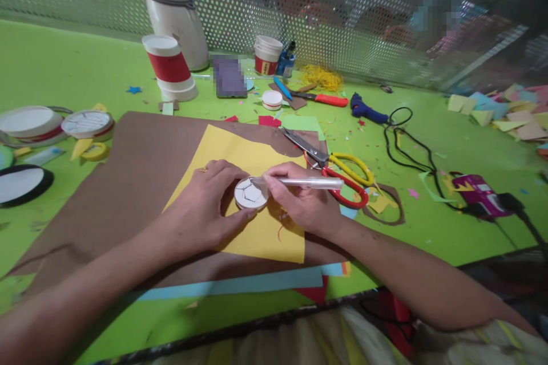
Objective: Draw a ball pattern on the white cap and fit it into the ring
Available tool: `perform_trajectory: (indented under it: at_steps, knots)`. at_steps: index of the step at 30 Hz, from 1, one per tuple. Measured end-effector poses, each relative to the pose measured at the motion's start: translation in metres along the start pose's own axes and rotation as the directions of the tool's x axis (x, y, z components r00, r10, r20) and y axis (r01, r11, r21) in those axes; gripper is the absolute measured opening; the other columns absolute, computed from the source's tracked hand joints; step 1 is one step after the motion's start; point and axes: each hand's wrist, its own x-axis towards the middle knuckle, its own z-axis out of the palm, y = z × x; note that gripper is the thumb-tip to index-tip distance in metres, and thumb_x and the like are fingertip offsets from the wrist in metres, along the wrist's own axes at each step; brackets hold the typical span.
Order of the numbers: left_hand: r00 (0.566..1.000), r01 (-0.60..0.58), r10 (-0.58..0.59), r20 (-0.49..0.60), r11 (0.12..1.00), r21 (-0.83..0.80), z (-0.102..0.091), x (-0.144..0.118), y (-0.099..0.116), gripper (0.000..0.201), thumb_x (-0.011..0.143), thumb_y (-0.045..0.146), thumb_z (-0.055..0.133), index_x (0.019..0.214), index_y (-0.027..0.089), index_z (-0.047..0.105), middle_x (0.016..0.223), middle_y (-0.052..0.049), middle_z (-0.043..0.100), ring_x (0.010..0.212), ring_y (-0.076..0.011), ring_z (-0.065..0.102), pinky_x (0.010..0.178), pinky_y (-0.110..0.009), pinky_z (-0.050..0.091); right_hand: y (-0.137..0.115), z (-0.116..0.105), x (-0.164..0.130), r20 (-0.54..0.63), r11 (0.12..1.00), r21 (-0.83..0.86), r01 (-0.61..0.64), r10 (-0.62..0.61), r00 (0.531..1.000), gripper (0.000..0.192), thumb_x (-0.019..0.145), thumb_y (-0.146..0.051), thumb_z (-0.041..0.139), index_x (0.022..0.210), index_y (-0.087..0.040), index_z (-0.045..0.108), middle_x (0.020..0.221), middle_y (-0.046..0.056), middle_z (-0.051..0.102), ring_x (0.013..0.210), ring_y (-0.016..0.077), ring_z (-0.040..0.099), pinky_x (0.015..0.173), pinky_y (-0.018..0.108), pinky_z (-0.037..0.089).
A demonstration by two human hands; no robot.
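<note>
A small white paper disc [250, 194], like a cup bottom, carries black lines in a football pattern. My left hand [214, 199] grips its left edge between thumb and fingers. In my right hand [302, 197] is a pen [310, 183] with a pale, clear barrel, its tip at the disc's upper part. The disc is over a yellow paper sheet [257, 239], which lies on brown paper [141, 171]. Scissors [331, 162] with yellow and red handles lie just beyond my right hand.
White-and-red paper cups [169, 68] stand at the back near a jug [175, 17] and a phone [230, 76]. A glue gun [368, 108] and its cable lie at right, by a purple power socket [479, 194]. Cut cup discs [88, 124] are at left. A perforated metal screen [231, 5] borders the table.
</note>
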Motion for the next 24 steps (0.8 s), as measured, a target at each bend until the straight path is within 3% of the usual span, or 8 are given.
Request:
perform_trajectory:
  at_steps: [13,17,24]
  knots:
    - [0.998,0.055,-0.054,0.016,0.998,-0.014,-0.003,0.0,0.01,0.034,0.09,0.044,0.068,0.114,0.021,0.069,0.113,-0.008,0.073,0.107,-0.0292,0.065,0.093,-0.045,0.049,-0.001,-0.001,-0.001,0.001,1.0,0.01,0.013,-0.013,1.0,0.014,0.102,-0.029,0.066,0.093,-0.021,0.071,0.087,0.002,0.08,0.079,0.0158,0.076,0.075,0.028,0.062]
    - [0.999,0.047,-0.047,0.015,0.999,-0.009,-0.003,0.0,0.009,0.032,0.09,0.044,0.068,0.112,0.021,0.069,0.113,-0.008,0.073,0.106,-0.029,0.066,0.091,-0.045,0.049,0.003,0.001,-0.003,-0.047,0.999,0.038,0.032,-0.03,0.998,0.013,0.102,-0.03,0.065,0.093,-0.021,0.07,0.087,0.002,0.079,0.08,0.016,0.075,0.076,0.029,0.062]
    - [0.998,0.049,-0.049,0.025,0.999,0.0,-0.002,0.0,0.006,0.032,0.089,0.048,0.067,0.108,0.022,0.069,0.112,-0.009,0.074,0.104,-0.0302,0.066,0.088,-0.046,0.051,-0.001,0.0,0.0,-0.007,1.0,0.021,0.007,-0.007,1.0,0.013,0.103,-0.03,0.066,0.095,-0.021,0.072,0.092,0.004,0.08,0.084,0.0174,0.076,0.08,0.031,0.062]
